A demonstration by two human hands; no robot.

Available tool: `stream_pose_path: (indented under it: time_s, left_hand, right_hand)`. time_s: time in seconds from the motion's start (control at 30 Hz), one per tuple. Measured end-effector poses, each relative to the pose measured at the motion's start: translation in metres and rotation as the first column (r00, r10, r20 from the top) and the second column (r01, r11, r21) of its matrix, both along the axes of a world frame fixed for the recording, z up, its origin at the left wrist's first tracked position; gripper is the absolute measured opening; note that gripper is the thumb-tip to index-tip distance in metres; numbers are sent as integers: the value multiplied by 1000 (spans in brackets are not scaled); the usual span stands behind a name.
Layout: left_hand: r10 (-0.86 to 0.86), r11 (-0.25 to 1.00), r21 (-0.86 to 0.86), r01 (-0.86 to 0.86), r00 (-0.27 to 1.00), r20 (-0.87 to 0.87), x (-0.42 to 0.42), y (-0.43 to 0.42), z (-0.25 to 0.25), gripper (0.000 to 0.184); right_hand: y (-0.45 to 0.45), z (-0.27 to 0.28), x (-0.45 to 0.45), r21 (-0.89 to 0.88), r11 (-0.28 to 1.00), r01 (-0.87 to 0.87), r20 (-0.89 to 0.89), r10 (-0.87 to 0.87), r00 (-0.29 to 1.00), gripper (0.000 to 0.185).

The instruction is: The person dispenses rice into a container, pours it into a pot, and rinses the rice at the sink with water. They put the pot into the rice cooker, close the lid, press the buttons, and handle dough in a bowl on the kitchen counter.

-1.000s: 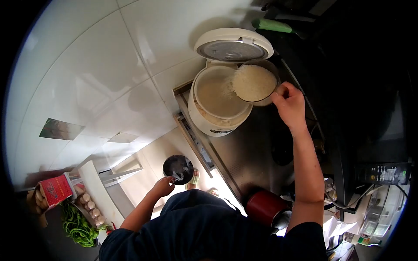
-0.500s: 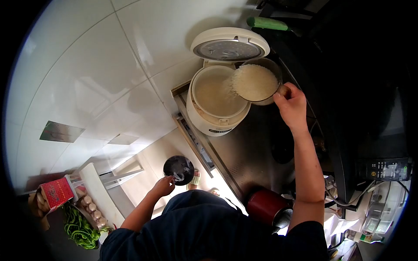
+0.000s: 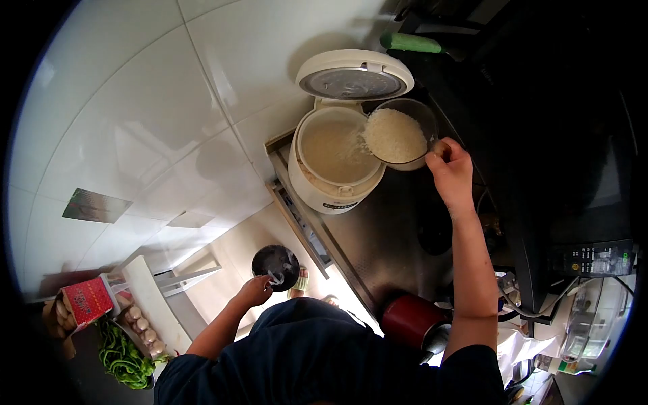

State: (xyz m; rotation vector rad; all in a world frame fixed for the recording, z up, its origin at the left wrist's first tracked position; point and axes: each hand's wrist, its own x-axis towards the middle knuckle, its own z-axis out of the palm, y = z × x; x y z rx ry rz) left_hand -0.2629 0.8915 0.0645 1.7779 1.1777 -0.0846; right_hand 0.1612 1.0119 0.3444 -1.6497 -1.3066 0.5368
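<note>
My right hand [image 3: 450, 172] is closed on the short handle of a clear glass pot [image 3: 426, 116]. The pot tilts left over the open rice cooker [image 3: 324, 183], and white rice [image 3: 397, 135] slides from its lip into the inner pot. Cloudy water with rice [image 3: 331, 145] shows inside the cooker, whose lid [image 3: 354, 74] stands raised at the back. Low beside my body, my left hand [image 3: 255, 290] grips the edge of a dark round dish-like object [image 3: 275, 264] with pale streaks; whether it is a bowl or a lid, I cannot tell.
The cooker stands on a metal counter [image 3: 378, 243] against a tiled wall [image 3: 135, 121]. A green-handled tool [image 3: 412, 43] lies at the back on a black surface. A dark red container [image 3: 412, 318] is near my right side. Leafy greens [image 3: 125, 358], eggs [image 3: 143, 325] and a red box [image 3: 88, 302] sit at lower left.
More rice has slid out of the glass pot, leaving more bare glass at its right. My right hand has shifted slightly down. The left hand is almost unmoved.
</note>
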Motion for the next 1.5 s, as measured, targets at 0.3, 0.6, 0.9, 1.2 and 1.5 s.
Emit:
stream_pose_path:
  time_s: [0.3, 0.6, 0.9, 1.2, 1.5]
  left_hand:
    - [-28, 999, 21, 28, 1000, -1, -4, 2, -7, 30]
    - [2, 1000, 18, -2, 1000, -25, -9, 13, 5, 31]
    - [-1, 999, 47, 2, 1000, -17, -2, 23, 3, 30]
    - [-37, 999, 9, 38, 994, -102, -1, 28, 7, 36]
    - [-50, 999, -10, 49, 995, -89, 9, 23, -1, 37]
  right_hand:
    - [-19, -29, 21, 19, 999, 30, -475, -18, 880, 11]
    - [-88, -90, 67, 134, 987, -94, -838, 163, 520, 27]
    - [-137, -173, 63, -296, 950, -105, -732, -154, 664, 34]
    - [-150, -182, 49, -362, 928, -92, -715, -213, 666, 20]
    - [-86, -13, 9, -160, 985, -72, -492, -16, 871, 12]
